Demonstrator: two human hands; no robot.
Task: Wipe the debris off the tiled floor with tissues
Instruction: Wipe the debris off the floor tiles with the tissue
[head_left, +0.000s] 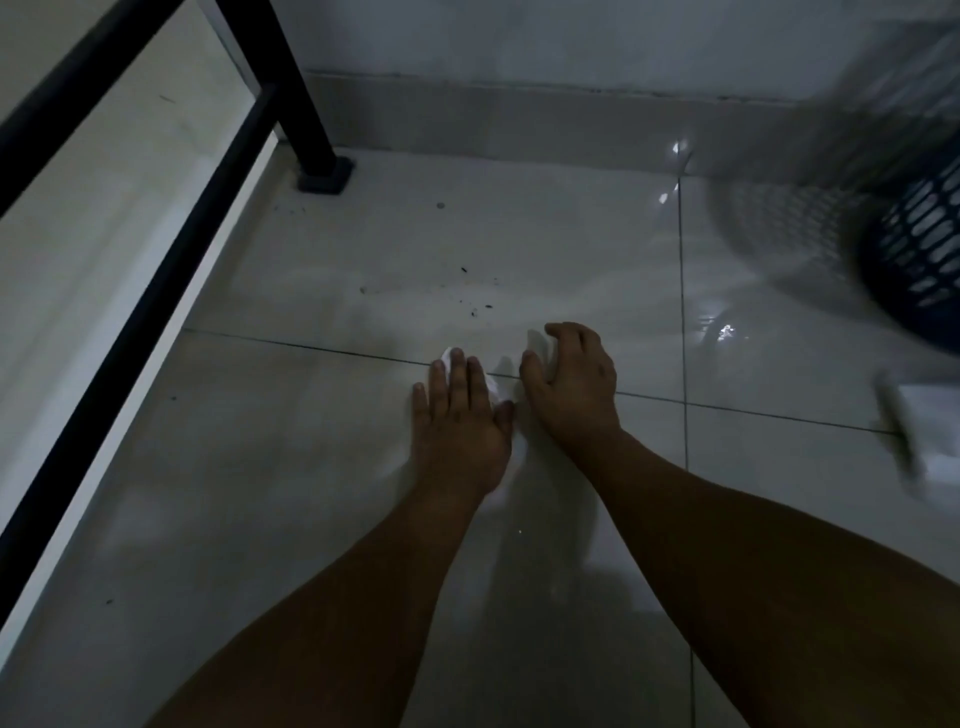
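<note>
Small dark specks of debris (474, 310) lie scattered on the pale tiled floor (311, 467), just beyond my hands, with more specks near the black post. My left hand (460, 415) lies flat, fingers together, pressing a white tissue (496, 391) onto the floor; the tissue shows at the fingertips and beside the thumb. My right hand (571, 384) is curled over a second white tissue (540, 347), which sticks out between thumb and fingers. Both hands rest on a grout line, close side by side.
A black metal frame with a foot (324, 176) runs along the left. A dark plastic lattice basket (919, 249) stands at the right, blurred. A white object with a dark edge (924, 436) lies at the right edge. The wall skirting (545, 124) closes the far side.
</note>
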